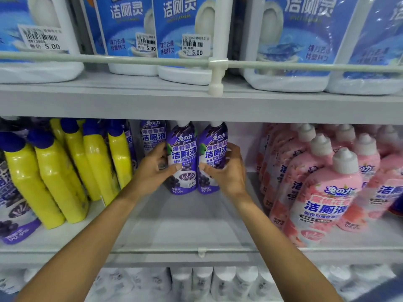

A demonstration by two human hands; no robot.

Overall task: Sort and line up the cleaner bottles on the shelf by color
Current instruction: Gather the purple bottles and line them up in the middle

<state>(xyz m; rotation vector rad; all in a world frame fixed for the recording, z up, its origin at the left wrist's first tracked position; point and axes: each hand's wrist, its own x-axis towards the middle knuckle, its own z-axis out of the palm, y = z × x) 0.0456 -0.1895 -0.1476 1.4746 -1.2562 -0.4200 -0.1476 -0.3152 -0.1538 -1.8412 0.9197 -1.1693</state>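
purple bottles (182, 158) held mid-shelf (185, 234), between yellow bottles (54, 182) and pink bottles (322, 192) | left hand (156, 171), right hand (226, 171) each wrapped on one body | judged rigid, glossy-slick, fairly heavy; mid-body grip advised

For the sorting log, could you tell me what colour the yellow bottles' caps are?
Dark blue caps, clearest in the head view.

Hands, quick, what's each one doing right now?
Left hand: closed around the left purple bottle.
Right hand: closed around the right purple bottle.
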